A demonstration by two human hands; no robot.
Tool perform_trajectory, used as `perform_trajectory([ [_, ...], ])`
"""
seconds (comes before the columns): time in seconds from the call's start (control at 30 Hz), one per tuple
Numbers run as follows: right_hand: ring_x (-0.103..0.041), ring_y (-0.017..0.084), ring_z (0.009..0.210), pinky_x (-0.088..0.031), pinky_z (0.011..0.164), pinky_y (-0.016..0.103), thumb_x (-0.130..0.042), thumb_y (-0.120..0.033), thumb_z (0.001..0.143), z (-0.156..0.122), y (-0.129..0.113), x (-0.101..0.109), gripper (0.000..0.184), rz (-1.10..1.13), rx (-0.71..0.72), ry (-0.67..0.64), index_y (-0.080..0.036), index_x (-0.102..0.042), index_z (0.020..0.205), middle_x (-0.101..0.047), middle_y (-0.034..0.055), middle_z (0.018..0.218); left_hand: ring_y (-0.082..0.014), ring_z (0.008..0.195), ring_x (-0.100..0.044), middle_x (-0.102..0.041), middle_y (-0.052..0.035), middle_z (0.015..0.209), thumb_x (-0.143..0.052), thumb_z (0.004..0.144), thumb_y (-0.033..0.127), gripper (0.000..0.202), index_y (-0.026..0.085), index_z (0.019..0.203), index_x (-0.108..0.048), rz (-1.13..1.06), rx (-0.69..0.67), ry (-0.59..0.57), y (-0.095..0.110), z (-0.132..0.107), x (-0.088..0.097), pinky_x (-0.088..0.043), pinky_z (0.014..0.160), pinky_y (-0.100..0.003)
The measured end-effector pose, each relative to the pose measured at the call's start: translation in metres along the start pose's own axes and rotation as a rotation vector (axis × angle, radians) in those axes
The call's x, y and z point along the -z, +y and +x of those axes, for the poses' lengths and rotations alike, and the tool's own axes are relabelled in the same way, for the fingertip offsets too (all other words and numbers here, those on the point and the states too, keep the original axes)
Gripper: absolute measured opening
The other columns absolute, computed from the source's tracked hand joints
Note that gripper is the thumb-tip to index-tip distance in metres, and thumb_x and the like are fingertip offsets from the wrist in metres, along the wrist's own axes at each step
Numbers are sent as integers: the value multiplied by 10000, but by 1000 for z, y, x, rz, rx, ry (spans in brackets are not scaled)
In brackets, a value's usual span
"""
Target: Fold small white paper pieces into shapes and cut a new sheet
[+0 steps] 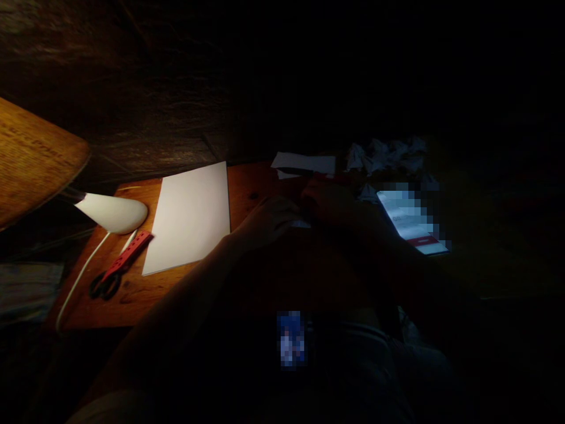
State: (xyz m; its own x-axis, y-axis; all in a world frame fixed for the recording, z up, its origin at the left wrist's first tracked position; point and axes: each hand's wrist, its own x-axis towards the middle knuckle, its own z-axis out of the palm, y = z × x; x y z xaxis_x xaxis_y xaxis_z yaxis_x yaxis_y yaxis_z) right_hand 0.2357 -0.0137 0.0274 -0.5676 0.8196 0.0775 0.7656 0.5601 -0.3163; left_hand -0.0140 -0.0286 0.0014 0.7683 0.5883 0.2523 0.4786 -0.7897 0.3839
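Your left hand (272, 217) reached in over the middle of the tabletop (260, 188), its fingers bent inward, and your right hand (324, 199) met it there in deep shadow; you could not tell from this view whether either one was clenched, released or gripping. The small piece of paper (301, 224) lay at your fingers, between the hands and mostly covered by them.

Around them, the wooden tabletop was lit warmly at the left and nearly black at the right. At its left end stood a lamp (57, 162), its white cord running down past the front edge. A stack of white sheets (189, 218) lay beside your left forearm, close enough that a careless elbow could have skewed it. A glowing phone (412, 221) rested next to your right forearm, where a sideways sweep might have nudged it. Black-handled scissors (115, 268), with something red along the blades, lay near the lamp; catching the cord could have dragged it against them. Pale paper strips (304, 162) sat just beyond your hands, and a cluster of crumpled-looking paper pieces (386, 156) beyond the phone risked being crushed by a reach. The dimness itself threatened misplaced fingers on the small piece.
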Motion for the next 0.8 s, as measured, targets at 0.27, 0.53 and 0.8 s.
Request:
perform_trajectory([
  [0.27, -680, 264, 1107, -441, 838, 348, -563, -166, 1075, 1, -7, -1, 278, -45, -58, -9, -131, -820, 1173, -730, 166, 1280, -291, 1377, -656, -790, -91, 1385, -599, 1098, 221, 310, 265, 1308, -824, 30, 3, -10, -2, -3, 0, -533, 1199, -548],
  [0.53, -699, 264, 1060, -490, 831, 365, -578, -144, 1048, 0, -17, -6, 266, -13, -165, 29, -130, -831, 1127, -696, 195, 1360, -306, 1390, -640, -774, -114, 1388, -586, 1098, 218, 312, 239, 1297, -826, 54, 2, -29, 0, -4, 2, -540, 1192, -548],
  [0.8, -706, 259, 1022, -538, 865, 371, -626, -160, 1018, -1, -26, -4, 216, 10, -262, 42, -127, -823, 1101, -724, 198, 1332, -315, 1393, -619, -734, -114, 1429, -571, 1087, 209, 316, 236, 1269, -828, 87, 25, -72, 4, -3, 3, -531, 1198, -542],
])
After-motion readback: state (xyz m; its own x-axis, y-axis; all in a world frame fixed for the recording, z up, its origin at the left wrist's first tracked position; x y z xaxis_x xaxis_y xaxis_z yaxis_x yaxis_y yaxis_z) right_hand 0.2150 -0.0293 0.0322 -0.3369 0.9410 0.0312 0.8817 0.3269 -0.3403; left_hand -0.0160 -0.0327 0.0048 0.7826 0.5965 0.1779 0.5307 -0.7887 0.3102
